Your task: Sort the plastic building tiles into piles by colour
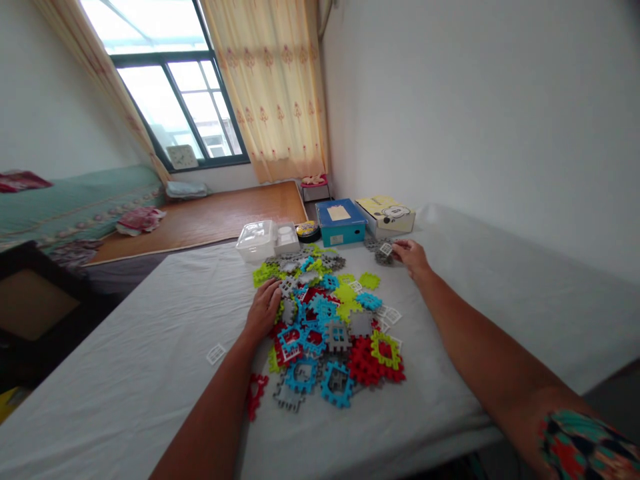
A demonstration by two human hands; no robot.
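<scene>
A heap of notched plastic building tiles in blue (337, 384), red (367, 363), lime green (349, 293) and grey (361, 325) lies in front of me. My left hand (264, 305) rests on the heap's left edge, fingers stretched out beside a grey tile with a window opening (289, 287). At the far right, my right hand (411, 256) pinches a small white window piece (387, 249) between thumb and fingers. That piece is over a small group of dark grey tiles (373, 244). Loose white window pieces (391, 315) lie along the heap's right side, and another (216, 354) is off to the left.
Behind the heap stand a clear plastic box (256, 240), a white box (287, 238), a round black-and-yellow tin (308, 231), a blue shoebox (341, 221) and a yellow-and-white box (388, 215). A pale cloth (185, 300) covers the surface. The wall (475, 120) is close on the right.
</scene>
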